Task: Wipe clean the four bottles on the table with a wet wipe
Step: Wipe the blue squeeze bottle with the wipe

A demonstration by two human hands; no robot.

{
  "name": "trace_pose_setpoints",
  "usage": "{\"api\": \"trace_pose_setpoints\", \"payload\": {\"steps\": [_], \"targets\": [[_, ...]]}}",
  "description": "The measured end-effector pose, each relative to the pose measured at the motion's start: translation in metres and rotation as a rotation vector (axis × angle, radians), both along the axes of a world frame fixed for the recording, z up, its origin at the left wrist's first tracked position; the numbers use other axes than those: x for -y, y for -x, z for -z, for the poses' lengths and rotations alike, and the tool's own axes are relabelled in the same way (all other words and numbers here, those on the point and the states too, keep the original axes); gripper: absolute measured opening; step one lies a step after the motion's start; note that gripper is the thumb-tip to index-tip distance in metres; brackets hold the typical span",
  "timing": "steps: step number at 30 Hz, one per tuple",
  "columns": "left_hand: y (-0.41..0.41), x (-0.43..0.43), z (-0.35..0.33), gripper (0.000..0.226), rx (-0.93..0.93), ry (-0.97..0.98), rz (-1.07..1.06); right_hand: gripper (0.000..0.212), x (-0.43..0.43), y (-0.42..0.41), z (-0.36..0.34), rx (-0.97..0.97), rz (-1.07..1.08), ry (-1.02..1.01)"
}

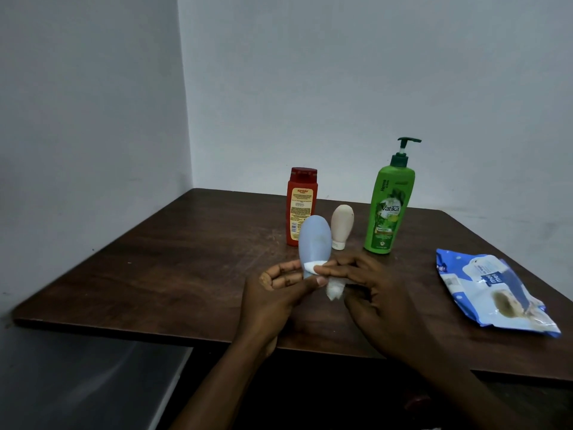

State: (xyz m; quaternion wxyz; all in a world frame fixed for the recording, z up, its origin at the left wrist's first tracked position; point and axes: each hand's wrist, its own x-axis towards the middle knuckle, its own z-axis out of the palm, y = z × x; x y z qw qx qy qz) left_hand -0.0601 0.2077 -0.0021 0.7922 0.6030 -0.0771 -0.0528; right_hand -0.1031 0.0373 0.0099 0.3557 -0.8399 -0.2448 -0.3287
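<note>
Four bottles in view on a dark wooden table (161, 259) set into a corner of grey walls (93, 103). Left hand (279, 290) is over the near middle of the table, fingers curled behind the lower end of the blue bottle (313, 240), thumb laid across its front, gripping it. Blue bottle is lifted off the table, standing roughly upright with the rounded end up; cap end is hidden in the hands. Behind it and partly covered by it, the red bottle (301, 203) stands upright on the table with the back label facing the camera. Wet wipe (335, 290) is white and bunched: one bit pressed on the blue bottle's lower front, the rest hanging below the fingers. Small beige bottle (341, 226) stands cap-down just right of the red one, apart from it. Right hand (381, 302) has fingertips meeting the left thumb at the bottle and fingers bent, pinching the wet wipe against it. Green pump bottle (390, 212), "Vatika" label, stands upright further right, pump nozzle pointing right. Wet wipe pack (493, 293), blue and white, lies flat near the right edge, flap open.
</note>
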Motion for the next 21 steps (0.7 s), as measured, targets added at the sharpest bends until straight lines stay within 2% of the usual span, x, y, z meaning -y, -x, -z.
{"api": "trace_pose_setpoints", "payload": {"steps": [13,21], "targets": [[-0.004,-0.004,0.003,0.038,-0.018,0.062,0.116,0.029,-0.007,-0.017,-0.012,0.103,0.123,-0.045],[-0.004,-0.003,0.008,0.037,0.01,0.028,0.107,0.018,-0.008,-0.047,-0.054,0.03,0.203,-0.156]]}}
